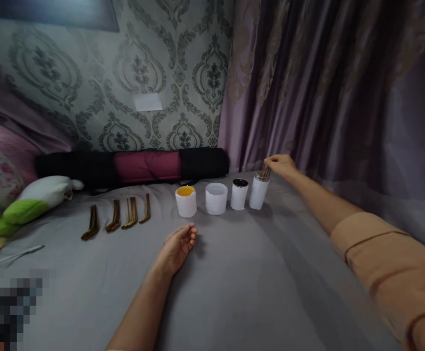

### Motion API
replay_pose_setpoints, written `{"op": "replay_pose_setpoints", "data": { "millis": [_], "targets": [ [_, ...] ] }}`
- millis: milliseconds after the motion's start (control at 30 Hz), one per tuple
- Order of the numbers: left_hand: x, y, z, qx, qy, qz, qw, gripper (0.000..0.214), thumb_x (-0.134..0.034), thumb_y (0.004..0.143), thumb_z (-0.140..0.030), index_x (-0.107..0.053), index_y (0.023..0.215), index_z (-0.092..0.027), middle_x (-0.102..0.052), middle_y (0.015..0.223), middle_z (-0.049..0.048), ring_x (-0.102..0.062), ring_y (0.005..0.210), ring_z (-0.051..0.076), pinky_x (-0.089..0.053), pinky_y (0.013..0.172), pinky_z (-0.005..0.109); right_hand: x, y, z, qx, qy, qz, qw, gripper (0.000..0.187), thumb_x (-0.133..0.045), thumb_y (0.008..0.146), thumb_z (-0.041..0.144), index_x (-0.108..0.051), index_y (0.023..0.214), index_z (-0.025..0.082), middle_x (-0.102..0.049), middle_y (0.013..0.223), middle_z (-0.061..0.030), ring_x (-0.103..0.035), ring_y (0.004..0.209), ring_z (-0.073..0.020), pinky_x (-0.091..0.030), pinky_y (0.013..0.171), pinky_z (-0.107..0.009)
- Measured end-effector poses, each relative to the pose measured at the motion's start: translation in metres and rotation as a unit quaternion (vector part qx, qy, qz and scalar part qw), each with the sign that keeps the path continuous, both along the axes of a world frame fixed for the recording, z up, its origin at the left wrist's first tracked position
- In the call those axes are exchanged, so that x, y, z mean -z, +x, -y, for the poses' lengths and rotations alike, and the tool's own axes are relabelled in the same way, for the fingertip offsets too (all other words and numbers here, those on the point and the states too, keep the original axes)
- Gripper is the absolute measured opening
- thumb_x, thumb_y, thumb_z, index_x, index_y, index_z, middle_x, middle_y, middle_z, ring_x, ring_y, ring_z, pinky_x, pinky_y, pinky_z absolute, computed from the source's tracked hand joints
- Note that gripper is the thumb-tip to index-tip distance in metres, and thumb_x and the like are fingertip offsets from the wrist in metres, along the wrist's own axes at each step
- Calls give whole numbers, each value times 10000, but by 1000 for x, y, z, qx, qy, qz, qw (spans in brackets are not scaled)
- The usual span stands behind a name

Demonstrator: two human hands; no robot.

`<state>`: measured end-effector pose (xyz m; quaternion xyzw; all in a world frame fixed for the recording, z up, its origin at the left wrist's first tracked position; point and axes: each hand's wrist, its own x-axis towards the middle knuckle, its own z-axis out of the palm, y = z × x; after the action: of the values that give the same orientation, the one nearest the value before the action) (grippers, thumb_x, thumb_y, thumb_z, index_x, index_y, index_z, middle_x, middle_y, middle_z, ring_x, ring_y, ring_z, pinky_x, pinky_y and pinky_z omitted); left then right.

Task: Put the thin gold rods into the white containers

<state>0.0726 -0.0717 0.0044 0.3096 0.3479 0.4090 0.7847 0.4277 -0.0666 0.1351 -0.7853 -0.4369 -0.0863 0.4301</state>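
At the far right of the row of containers, my right hand pinches thin brown sticks standing in the mouth of a tall white container. To its left stand a narrower white container with a dark rim, a wide white tub and a white cup with a yellow inside. My left hand is held above the sheet in front of the cup, fingers curled in, nothing visible in them. Farther left lie several bundles of bent brown sticks.
A black and maroon rolled bag lies along the wall. Plush toys and a white cable are at the left. A purple curtain hangs at the right, and grey sheet covers the surface.
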Motion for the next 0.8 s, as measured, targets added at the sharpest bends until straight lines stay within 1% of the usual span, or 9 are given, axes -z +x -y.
{"op": "replay_pose_setpoints", "data": {
  "millis": [200,333,500,800],
  "targets": [
    [1,0,-1,-1,0,-2,1000,100,-489,762,-89,-571,818,-76,-588,696,71,-526,535,71,-435,478,175,5,3,-2,10,-31,-27,999,147,-578,635,296,-665,660,180,-615,601,-5,-527,542,-115,-373,494,-225],
    [1,0,-1,0,2,0,1000,104,-484,762,-85,-565,827,-73,-584,698,71,-522,539,70,-431,473,171,5,2,-2,10,-44,-33,998,160,-567,630,285,-669,666,166,-622,614,-17,-537,558,-122,-383,504,-227],
    [2,-1,-1,3,3,1,1000,112,-481,764,-89,-563,838,-69,-581,701,71,-520,542,71,-426,470,169,4,0,-2,3,-45,-28,999,177,-551,623,244,-676,713,155,-642,672,-30,-558,613,-136,-387,515,-220],
    [5,-1,-3,3,4,7,1000,114,-494,761,-104,-569,839,-70,-588,714,78,-524,550,75,-430,477,175,3,-5,0,7,-46,-38,998,197,-534,633,236,-681,735,152,-645,683,-35,-568,645,-151,-398,544,-234]
  ]
}}
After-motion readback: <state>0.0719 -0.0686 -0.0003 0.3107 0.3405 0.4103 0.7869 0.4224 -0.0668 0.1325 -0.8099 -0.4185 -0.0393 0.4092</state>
